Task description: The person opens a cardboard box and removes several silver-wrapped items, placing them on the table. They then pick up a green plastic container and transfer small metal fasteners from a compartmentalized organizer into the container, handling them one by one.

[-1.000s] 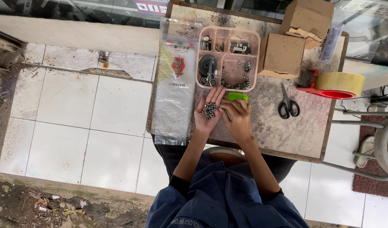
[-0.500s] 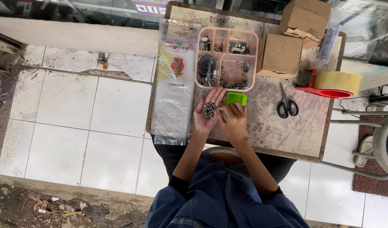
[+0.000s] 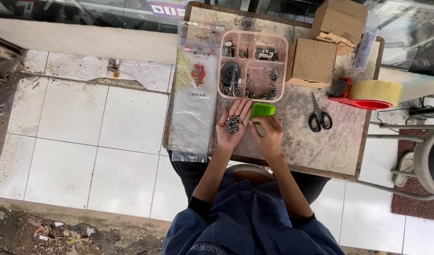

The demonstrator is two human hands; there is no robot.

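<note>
Now R hand (image 3: 269,134) holds green scoop (image 3: 262,111), mouth toward tray (image 3: 252,66).

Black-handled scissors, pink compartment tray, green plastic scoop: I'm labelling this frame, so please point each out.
Black-handled scissors (image 3: 319,114), head view, near the pivot.
Pink compartment tray (image 3: 252,66), head view, central divider.
Green plastic scoop (image 3: 262,110), head view, its flat top.

Black scissors (image 3: 320,119) lie near a tape dispenser (image 3: 368,94); two cardboard boxes (image 3: 312,62) stand beside a plastic bag (image 3: 194,94).
</note>
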